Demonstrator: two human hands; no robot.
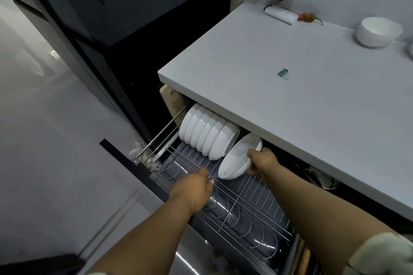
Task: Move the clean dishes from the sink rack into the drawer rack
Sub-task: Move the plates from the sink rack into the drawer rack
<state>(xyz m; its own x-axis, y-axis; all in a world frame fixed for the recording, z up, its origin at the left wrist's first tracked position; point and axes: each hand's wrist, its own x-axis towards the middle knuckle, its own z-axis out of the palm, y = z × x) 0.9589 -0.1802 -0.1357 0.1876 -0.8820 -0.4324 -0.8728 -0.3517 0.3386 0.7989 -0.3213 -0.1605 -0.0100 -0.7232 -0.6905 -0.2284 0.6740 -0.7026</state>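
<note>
The pulled-out wire drawer rack (252, 194) sits under the white countertop. Several white bowls (207, 134) stand on edge in a row at the rack's far left. My right hand (260, 161) grips the rim of another white bowl (237, 159), tilted, its lower edge resting on the rack wires just right of that row. My left hand (194, 187) rests on the rack's front wire rail, fingers curled over it. The sink rack is out of view.
The white countertop (290, 87) overhangs the drawer's back. On it stand a white bowl (377, 31), a paper roll (280, 14), a chili pepper (309, 18) and a small clip (283, 73). A dark fridge (125, 29) rises at left. The drawer front (134, 167) juts over the floor.
</note>
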